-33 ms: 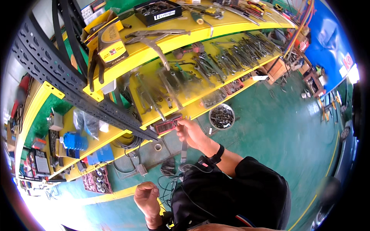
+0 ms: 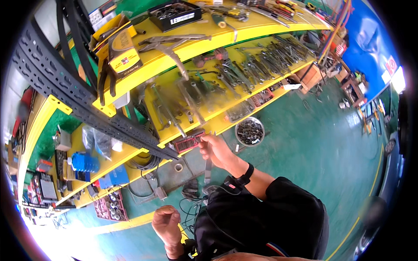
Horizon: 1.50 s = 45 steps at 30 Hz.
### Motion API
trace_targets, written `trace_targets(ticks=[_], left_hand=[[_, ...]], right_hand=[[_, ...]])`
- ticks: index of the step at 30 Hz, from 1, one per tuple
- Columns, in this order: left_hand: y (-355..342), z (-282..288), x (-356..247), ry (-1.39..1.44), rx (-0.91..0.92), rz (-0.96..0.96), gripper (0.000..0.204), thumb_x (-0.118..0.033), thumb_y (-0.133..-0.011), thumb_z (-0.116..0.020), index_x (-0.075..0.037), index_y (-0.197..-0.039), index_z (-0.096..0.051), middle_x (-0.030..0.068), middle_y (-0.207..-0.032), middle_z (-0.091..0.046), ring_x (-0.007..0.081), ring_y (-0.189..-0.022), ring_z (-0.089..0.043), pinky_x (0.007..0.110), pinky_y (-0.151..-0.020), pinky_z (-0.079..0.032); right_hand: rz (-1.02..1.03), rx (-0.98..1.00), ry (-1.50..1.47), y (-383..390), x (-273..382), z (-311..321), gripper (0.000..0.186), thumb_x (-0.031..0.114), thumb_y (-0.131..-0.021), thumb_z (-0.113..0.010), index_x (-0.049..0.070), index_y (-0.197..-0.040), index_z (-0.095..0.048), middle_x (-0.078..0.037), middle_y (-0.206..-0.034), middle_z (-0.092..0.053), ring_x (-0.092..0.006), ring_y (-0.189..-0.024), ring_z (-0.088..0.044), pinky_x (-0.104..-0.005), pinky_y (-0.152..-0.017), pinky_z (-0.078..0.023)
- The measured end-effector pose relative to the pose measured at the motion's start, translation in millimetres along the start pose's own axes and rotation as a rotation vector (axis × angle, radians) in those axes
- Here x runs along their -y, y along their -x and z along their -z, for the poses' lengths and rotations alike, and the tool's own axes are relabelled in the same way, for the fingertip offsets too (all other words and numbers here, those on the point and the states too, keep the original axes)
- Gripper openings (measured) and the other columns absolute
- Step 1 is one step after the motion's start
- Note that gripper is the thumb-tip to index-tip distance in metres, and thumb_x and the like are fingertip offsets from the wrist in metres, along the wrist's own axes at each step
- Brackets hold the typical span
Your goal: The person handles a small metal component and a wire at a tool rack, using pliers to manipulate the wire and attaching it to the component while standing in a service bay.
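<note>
My right hand (image 2: pixel 214 150) is closed round a flat steel tool (image 2: pixel 207 170). Its straight bar hangs below my fingers and thin pointed prongs stick out above them, much like a caliper. Just beyond the fingers, a red case (image 2: pixel 188 142) with rows of small pieces sits at the shelf's lower edge. Low in the picture, my left hand (image 2: pixel 166 222) hovers over the floor with fingers curled in, and nothing shows in it. Wrenches (image 2: pixel 244 71) and other hand tools lie on the yellow middle shelf (image 2: pixel 213 116) in front of me.
A black perforated post (image 2: pixel 93 108) crosses the left side. A round tub (image 2: pixel 249 131) of small metal parts stands on the green floor. Large locking pliers (image 2: pixel 172 48) overhang the upper shelf. A red socket case (image 2: pixel 111 206) and loose cables (image 2: pixel 188 213) lie lower left.
The view has shifted very slightly, so the shelves sit a little differently in the picture. Both hands keep their pose, and the right still grips the flat steel tool.
</note>
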State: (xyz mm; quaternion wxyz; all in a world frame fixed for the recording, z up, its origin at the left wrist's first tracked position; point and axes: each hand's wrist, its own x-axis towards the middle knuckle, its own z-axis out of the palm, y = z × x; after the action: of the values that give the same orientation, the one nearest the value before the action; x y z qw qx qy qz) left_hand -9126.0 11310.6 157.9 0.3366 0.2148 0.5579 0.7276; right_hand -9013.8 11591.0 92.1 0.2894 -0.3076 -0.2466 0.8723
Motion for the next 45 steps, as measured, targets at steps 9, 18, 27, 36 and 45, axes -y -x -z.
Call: trace_targets(ticks=[9,18,27,36,45], left_hand=[[-26.3,-34.3,22.2,-0.039,0.316,0.111,0.015,0.003,-0.09,-0.069,0.0,-0.103,-0.061,0.01,-0.087,-0.068,0.0122,-0.069,-0.06,0.024,-0.061,-0.05],[-71.1,-106.5,33.3,-0.295,0.274,-0.169,0.018,0.009,-0.088,-0.07,0.0,-0.101,-0.062,0.0064,-0.093,-0.065,0.0081,-0.075,-0.057,0.021,-0.065,-0.046],[-152.2,-264.2,44.0,-0.064,0.271,-0.183,0.02,0.008,-0.087,-0.072,-0.002,-0.1,-0.06,0.0064,-0.095,-0.062,0.0107,-0.078,-0.057,0.022,-0.066,-0.047],[-201.9,-364.7,19.4,0.438,0.477,-0.029,0.021,-0.005,-0.089,-0.075,-0.008,-0.101,-0.058,0.0043,-0.091,-0.056,0.0129,-0.074,-0.051,0.023,-0.059,-0.041],[-204.1,-376.4,2.1,0.826,0.679,0.143,0.023,-0.01,-0.091,-0.076,-0.013,-0.104,-0.058,0.0013,-0.098,-0.054,0.0119,-0.08,-0.049,0.023,-0.062,-0.042]], right_hand=[[0.224,-0.27,-0.114,45.9,50.5,55.2,0.016,0.022,-0.096,-0.061,0.008,-0.092,-0.055,-0.004,-0.081,-0.056,-0.014,-0.062,-0.051,-0.0301,-0.054,-0.041],[0.249,-0.118,0.28,27.4,98.9,86.0,0.013,0.018,-0.098,-0.062,0.008,-0.096,-0.055,-0.003,-0.08,-0.055,-0.011,-0.059,-0.048,-0.0265,-0.049,-0.034],[0.345,0.072,1.127,-0.9,213.5,105.1,0.06,0.058,-0.098,-0.061,0.0,-0.11,-0.057,-0.009,-0.085,-0.058,-0.0215,-0.083,-0.058,-0.0404,-0.074,-0.049],[0.464,0.054,1.13,22.9,302.2,113.3,0.054,0.053,-0.102,-0.055,-0.001,-0.1,-0.054,-0.014,-0.076,-0.062,-0.025,-0.07,-0.062,-0.039,-0.063,-0.049],[0.892,0.156,1.172,50.4,336.5,69.4,0.024,0.019,-0.093,-0.076,0.001,-0.091,-0.06,-0.007,-0.074,-0.062,-0.0164,-0.065,-0.058,-0.0321,-0.058,-0.046]])
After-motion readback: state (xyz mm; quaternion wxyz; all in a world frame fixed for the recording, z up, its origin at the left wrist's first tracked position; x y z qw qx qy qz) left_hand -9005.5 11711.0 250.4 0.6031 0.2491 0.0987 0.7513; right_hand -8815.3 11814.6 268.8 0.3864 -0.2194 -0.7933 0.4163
